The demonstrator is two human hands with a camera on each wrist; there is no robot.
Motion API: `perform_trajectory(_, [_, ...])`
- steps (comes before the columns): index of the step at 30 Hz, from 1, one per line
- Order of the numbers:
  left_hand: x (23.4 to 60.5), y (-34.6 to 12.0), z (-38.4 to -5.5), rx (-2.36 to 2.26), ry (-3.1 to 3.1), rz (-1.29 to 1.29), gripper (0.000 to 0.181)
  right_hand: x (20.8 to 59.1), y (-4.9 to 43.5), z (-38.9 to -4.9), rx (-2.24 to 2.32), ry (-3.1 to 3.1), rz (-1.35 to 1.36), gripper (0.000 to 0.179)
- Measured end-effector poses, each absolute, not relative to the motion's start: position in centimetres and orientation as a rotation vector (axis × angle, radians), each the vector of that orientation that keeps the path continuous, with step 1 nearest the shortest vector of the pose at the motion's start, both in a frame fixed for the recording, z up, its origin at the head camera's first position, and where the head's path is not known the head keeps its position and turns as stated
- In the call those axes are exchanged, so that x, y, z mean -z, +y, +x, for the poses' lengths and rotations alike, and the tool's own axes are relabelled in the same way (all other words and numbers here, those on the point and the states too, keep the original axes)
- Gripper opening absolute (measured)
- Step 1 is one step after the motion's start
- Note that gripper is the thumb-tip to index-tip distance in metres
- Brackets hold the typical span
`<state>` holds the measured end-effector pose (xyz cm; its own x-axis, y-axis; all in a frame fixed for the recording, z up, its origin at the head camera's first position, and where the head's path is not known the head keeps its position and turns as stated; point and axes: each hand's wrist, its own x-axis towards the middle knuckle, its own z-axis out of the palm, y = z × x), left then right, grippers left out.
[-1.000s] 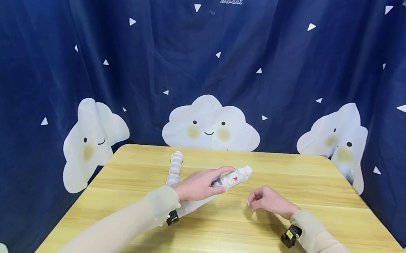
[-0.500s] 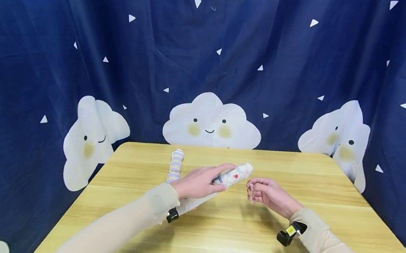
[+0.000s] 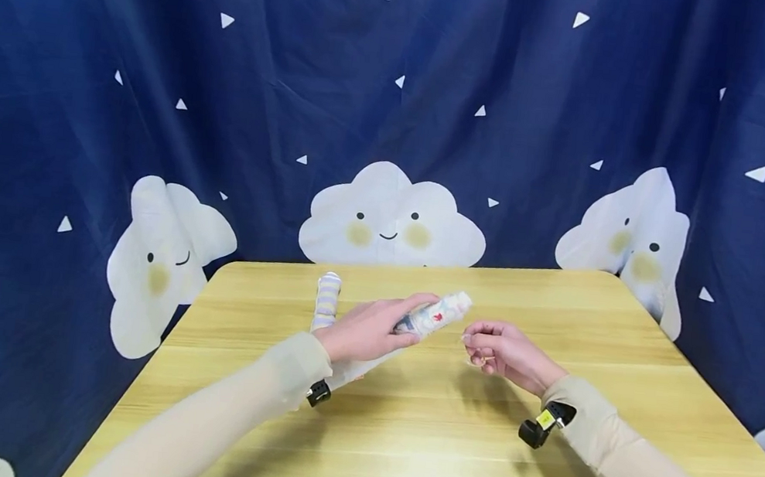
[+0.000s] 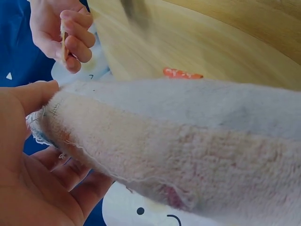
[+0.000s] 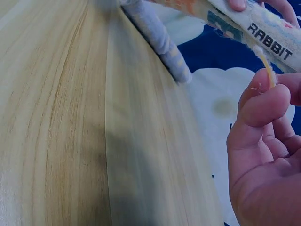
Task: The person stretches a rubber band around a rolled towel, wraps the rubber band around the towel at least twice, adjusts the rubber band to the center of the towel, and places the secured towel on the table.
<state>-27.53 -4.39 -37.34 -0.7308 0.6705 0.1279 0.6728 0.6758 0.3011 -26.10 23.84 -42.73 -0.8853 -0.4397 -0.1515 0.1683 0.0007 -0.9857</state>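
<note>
My left hand (image 3: 367,330) grips a rolled towel (image 3: 436,316) near its far end, holding it slanted above the table. Its fabric is whitish and fuzzy, with coloured prints and the word RABBIT on a flat strip in the right wrist view. To the right of that end is my right hand (image 3: 512,355), apart from the towel. Thumb and index finger pinch a thin yellowish band (image 5: 267,66), apparently a rubber band with white fuzz clinging to it. A second rolled towel (image 3: 327,300), striped in pale purple and yellow, lies on the table behind my left hand.
The wooden table (image 3: 432,430) reaches back to a dark blue curtain (image 3: 271,102) printed with clouds and triangles. A small orange patch (image 4: 182,74) shows beside the held roll in the left wrist view. Black wrist cameras sit on both wrists.
My right hand has lifted slightly and turned, with its fingers spread more and the band showing between them. The left hand keeps its grip on the rolled towel. The head view has shifted a little.
</note>
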Motion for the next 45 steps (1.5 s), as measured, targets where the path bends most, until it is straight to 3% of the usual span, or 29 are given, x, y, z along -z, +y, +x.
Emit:
perform_trajectory(7, [37.13, -4.71, -27.37, 0.508, -2.891, -1.137, 0.069, 42.76, 23.91, -26.36, 1.878, 1.962, -0.243, 0.016])
perform_trajectory(23, [37.39, -4.84, -27.56, 0.438, -2.886, -1.155, 0.067, 42.89, 24.3, -26.28, 1.906, 2.017, -0.17, 0.016])
perform_trajectory(45, [38.03, -4.98, -27.59, 0.453, -2.893, -1.16, 0.068, 42.67, 24.24, -25.77, 2.119, 1.805, -0.286, 0.013])
